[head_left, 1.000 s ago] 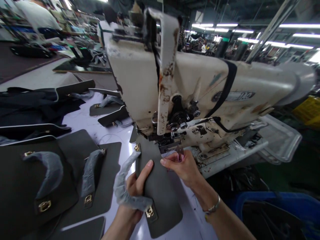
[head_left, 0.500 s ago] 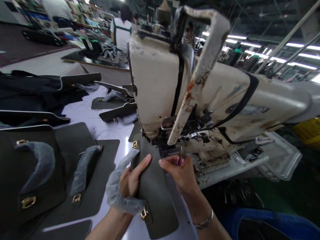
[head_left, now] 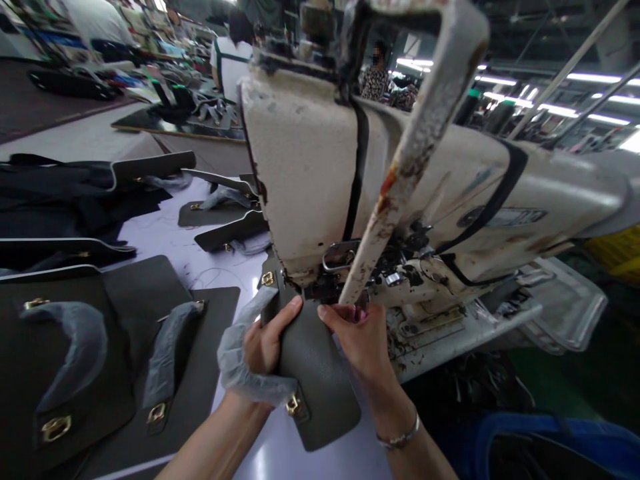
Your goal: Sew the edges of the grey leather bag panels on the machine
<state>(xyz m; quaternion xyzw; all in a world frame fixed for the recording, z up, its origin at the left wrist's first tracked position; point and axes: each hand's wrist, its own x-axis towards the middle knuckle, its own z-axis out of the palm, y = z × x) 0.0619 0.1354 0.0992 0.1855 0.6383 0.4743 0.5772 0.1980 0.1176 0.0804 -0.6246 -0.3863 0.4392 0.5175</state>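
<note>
A dark grey-green leather bag panel (head_left: 317, 373) lies under the needle area of a cream sewing machine (head_left: 305, 160). Its handle (head_left: 235, 360), wrapped in cloudy plastic, is fixed by gold buckles and arches over my left wrist. My left hand (head_left: 267, 340) grips the panel's left side, thumb on top and the other fingers partly hidden. On the right edge, my right hand (head_left: 363, 337) pinches the panel near the presser foot. Something small and pink (head_left: 357, 312) shows among its curled fingers, too hidden to name. The needle itself is hidden behind the machine's rusty bar (head_left: 395, 173).
More panels with wrapped handles (head_left: 75, 353) lie at left on the white tabletop (head_left: 200, 270), with others further back beside dark fabric (head_left: 55, 193). A blue bin (head_left: 555, 427) stands at lower right, a clear plastic tray (head_left: 570, 307) above it. A person (head_left: 235, 57) is in the background.
The panel and both hands have moved a little away from me, further under the machine. The view has shifted slightly.
</note>
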